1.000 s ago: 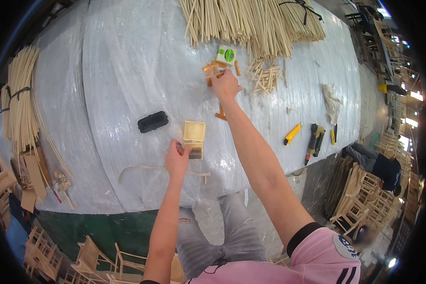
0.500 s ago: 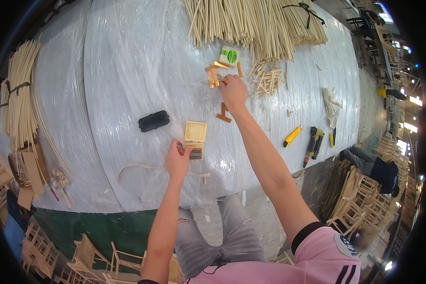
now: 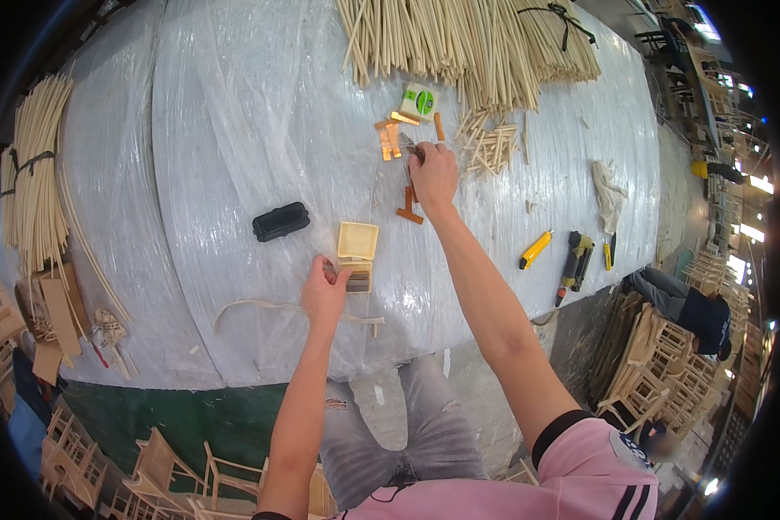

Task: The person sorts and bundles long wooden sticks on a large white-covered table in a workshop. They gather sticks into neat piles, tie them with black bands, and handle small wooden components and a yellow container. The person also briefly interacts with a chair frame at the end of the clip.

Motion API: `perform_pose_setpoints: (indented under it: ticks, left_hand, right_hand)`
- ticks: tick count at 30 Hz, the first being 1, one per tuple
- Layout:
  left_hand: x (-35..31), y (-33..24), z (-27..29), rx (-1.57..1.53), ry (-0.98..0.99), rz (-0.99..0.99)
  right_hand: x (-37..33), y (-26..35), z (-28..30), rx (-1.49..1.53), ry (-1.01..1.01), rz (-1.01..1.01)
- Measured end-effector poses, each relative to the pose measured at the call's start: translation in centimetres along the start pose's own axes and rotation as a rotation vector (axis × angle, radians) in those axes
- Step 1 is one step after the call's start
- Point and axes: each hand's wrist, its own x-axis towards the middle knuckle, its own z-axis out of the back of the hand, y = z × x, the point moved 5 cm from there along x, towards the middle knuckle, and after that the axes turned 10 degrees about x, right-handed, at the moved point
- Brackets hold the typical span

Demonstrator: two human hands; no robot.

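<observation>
The table [image 3: 234, 173] is being covered by clear plastic, and its far side is being taken up by a bundle of pale sticks [image 3: 459, 43]. The right hand [image 3: 435, 178] is being held over the middle, its fingertips closed together on something small. The left hand [image 3: 323, 293] is being kept against the open cream box [image 3: 358, 241]; whether it is being gripped cannot be told. A black case [image 3: 282, 222] is being left beside them. Near the white-and-green box [image 3: 419, 101], orange-brown strips [image 3: 394, 140] are being left scattered. At the right fingertips, a dark piece [image 3: 419, 154] is now being shown where an orange one was visible 0.5 s ago, so 1 piece is apparently being turned or exchanged among the strips.
</observation>
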Motion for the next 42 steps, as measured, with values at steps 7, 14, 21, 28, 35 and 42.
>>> perform_pose_setpoints:
  ticks: [7,14,21,28,35,42]
  left_hand:
    - [-1.7,-1.3,2.4,-0.101,-0.092,-0.007]
    - [-1.5,-9.8,3.6,-0.806,0.340,-0.164]
    - [-1.7,-10.7,1.6,-1.323,0.972,-0.213]
    - [-3.4,-9.6,0.3,-1.317,0.971,-0.108]
    - [-4.8,-6.3,0.7,-1.214,1.010,0.147]
    - [-5.9,-6.1,0.3,-1.241,1.085,0.051]
  right_hand:
    - [0.8,-1.4,1.7,0.102,0.101,-0.180]
    - [-8.5,5.3,7.3,0.961,0.544,-0.541]
    - [-13.4,7.7,9.8,1.390,0.729,-0.726]
    - [-15.7,6.2,11.0,1.168,0.806,-0.850]
    - [-14.4,10.4,14.7,0.391,0.777,0.447]
    - [-14.8,11.3,13.1,0.344,0.943,0.525]
